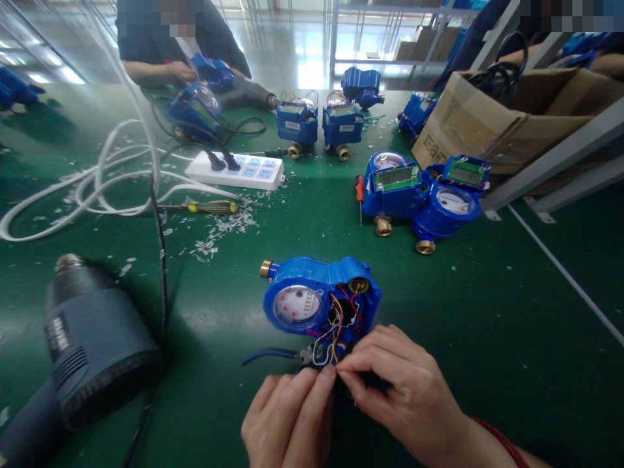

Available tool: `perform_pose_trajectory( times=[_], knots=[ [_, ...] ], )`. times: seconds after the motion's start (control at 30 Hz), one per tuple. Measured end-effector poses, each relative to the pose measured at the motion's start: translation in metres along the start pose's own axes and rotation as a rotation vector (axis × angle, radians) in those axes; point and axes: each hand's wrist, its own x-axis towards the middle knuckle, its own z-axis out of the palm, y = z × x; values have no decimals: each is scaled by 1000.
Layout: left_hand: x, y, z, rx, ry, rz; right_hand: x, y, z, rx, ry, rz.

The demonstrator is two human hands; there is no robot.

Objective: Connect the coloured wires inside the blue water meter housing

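A blue water meter [319, 296] lies in front of me, its round dial facing up and its side compartment uncovered. Red, yellow and white wires [335, 325] come out of that compartment toward my fingers. My left hand [292, 416] is closed, thumb and index finger pinching at the wire ends. Fingertip to fingertip with it, my right hand [402, 383] pinches the thin wires from the right. Exactly which strands each hand holds is too small to tell. Beside the meter, partly behind my left fingers, lie cutting pliers [273, 355] with a blue handle.
A heat gun [97, 338] lies at left near a black cable. Beyond are a white power strip [236, 170], a yellow screwdriver [212, 207], plastic scraps, and more water meters [394, 188] beside a red screwdriver [359, 192]. A cardboard box [468, 123] stands back right. A co-worker handles meters across the table.
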Motion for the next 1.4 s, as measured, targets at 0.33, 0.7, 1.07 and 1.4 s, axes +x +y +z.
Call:
perform_pose_trajectory(
  times=[0.33, 0.7, 1.07, 1.4],
  knots=[
    [-3, 0, 1, 21, -29, -30, -2, -1, 4, -63, -15, -34],
    [6, 1, -3, -214, -64, -293, -3, 4, 6, 34, 20, -7],
    [6, -7, -6, -691, -325, -847, 6, 7, 4, 19, -24, -36],
    [12, 2, -3, -352, -146, -617, 6, 9, 3, 120, -80, 73]
  ],
)
